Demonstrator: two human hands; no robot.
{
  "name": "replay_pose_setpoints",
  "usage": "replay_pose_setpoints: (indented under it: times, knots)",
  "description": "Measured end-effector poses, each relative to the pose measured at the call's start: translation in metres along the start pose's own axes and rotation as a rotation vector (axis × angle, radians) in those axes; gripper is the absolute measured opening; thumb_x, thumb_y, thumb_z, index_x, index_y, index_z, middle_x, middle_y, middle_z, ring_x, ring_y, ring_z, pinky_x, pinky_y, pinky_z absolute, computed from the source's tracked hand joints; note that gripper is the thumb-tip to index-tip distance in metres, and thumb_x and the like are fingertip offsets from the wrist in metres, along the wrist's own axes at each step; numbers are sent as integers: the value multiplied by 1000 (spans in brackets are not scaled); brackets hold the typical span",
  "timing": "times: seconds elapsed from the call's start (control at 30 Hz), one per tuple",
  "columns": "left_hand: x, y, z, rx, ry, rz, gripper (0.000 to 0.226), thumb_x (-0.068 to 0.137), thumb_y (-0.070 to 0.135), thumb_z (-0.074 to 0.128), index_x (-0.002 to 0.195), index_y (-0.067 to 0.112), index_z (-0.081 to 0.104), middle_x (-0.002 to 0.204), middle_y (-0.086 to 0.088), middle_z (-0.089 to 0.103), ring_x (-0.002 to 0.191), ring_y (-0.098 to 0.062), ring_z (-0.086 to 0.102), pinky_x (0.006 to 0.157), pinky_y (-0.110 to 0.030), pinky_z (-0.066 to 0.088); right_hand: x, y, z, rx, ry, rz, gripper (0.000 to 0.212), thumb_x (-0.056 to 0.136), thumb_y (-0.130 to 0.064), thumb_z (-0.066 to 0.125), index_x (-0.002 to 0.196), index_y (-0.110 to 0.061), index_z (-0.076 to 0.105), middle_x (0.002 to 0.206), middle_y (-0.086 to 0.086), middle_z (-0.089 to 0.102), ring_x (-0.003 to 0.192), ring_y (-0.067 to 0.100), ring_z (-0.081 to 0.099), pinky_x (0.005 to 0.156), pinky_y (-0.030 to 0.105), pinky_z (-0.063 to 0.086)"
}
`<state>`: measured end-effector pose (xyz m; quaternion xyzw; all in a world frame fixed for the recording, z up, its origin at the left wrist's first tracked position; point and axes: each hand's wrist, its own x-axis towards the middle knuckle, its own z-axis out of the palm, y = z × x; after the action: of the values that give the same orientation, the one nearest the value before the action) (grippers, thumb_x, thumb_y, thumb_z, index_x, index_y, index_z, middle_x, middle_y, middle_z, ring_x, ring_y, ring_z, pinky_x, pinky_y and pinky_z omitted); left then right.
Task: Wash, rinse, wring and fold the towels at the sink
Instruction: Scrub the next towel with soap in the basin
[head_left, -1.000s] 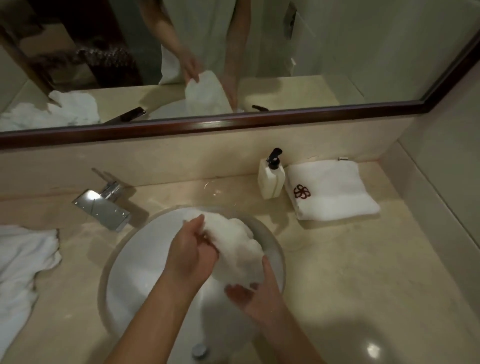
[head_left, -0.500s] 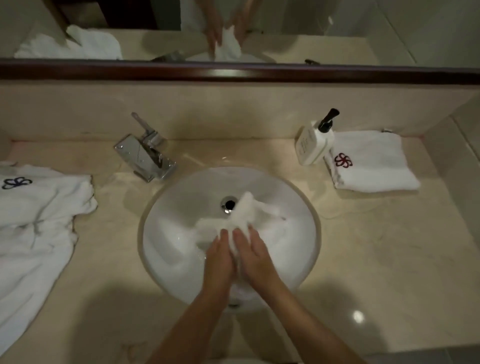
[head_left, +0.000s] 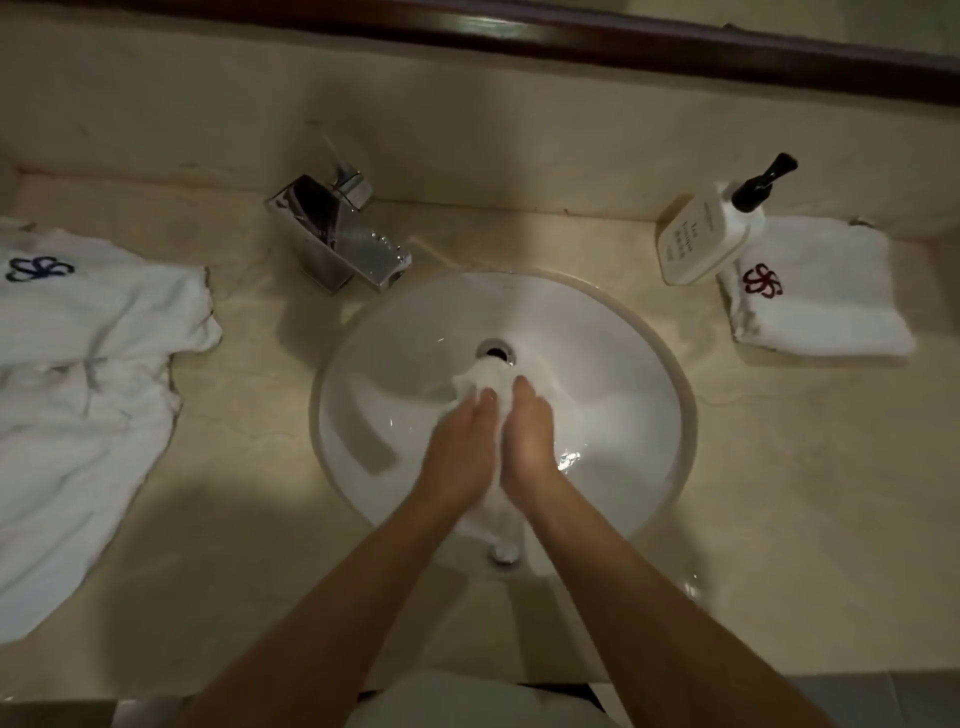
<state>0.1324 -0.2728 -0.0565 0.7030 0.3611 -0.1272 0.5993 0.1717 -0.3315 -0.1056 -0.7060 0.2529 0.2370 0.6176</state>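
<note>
A small white towel (head_left: 483, 378) is bunched in the round white sink (head_left: 644, 364), pressed between my two palms. My left hand (head_left: 460, 452) and my right hand (head_left: 527, 439) squeeze it side by side, fingers pointing toward the drain (head_left: 497, 349). Only the towel's far tip near the drain and a strip between my wrists show. A loose white towel with a blue emblem (head_left: 78, 395) lies on the counter at left. A folded white towel with a red emblem (head_left: 821, 301) lies at right.
A chrome faucet (head_left: 343, 244) stands at the sink's back left. A white soap dispenser with a black pump (head_left: 706, 234) leans beside the folded towel. The beige stone counter (head_left: 779, 493) surrounds the sink; a dark-framed mirror edge (head_left: 571, 41) runs along the back wall.
The towel went from held up above the basin to pressed down inside it. My hands have come together around it, and the view has tilted down toward the sink.
</note>
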Motion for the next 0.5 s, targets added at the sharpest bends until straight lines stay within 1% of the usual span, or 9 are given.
replay_pose_setpoints:
  times: [0.03,0.07,0.13,0.2,0.27,0.3,0.37,0.43,0.5]
  knots:
    - [15,2,-5,-51,21,-33,46,107,36,28,131,10,58,131,-8,61,115,-21,60,99,-29,44,-10,3,5,-70,-76,-34,45,94,-47,40,109,-11,64,109,13,68,104,31,65,97,48,51]
    - [23,5,-9,-101,38,-60,46,106,37,30,131,11,59,131,-10,62,114,-23,59,98,-32,44,-15,7,8,-102,-109,-72,42,94,-48,41,105,-15,65,106,9,69,102,29,65,96,46,51]
    - [16,3,-4,-62,43,-22,45,106,37,31,123,12,64,122,-5,66,108,-19,60,95,-32,45,-8,-7,10,-87,15,-41,51,90,-54,40,105,-15,68,104,8,72,101,30,67,96,47,52]
    - [-8,-1,3,71,-3,68,40,107,35,31,118,15,64,113,3,65,98,-12,59,83,-23,45,24,-21,3,45,129,72,50,95,-47,39,112,-10,68,111,11,71,103,33,66,97,49,53]
    - [-10,-5,6,126,-26,87,36,107,34,30,115,21,62,108,4,63,92,-10,58,72,-15,40,30,-24,-1,186,77,190,38,102,-34,40,109,-8,66,109,13,69,105,36,66,93,44,54]
    - [3,-6,6,98,-2,61,35,107,33,30,116,21,61,113,3,63,96,-12,58,76,-17,38,17,-21,1,167,14,188,34,101,-33,42,101,-10,66,103,14,69,102,36,67,89,43,53]
    - [26,-3,3,-55,67,-5,41,107,33,30,125,15,62,121,2,62,105,-15,57,86,-21,36,-2,-7,8,25,-86,58,35,94,-41,44,93,-13,64,98,16,69,98,35,67,88,44,53]
    - [15,1,10,-35,62,30,40,107,31,32,120,14,65,108,4,63,97,-12,58,83,-21,39,5,-15,3,-90,43,2,42,92,-46,39,97,-12,65,106,17,69,103,36,64,96,49,50]
    - [-5,4,14,121,-28,170,38,106,31,37,97,15,69,86,4,66,79,-9,60,71,-19,43,34,-32,-14,14,136,82,47,100,-41,39,114,-6,65,116,17,68,108,36,63,100,49,49]
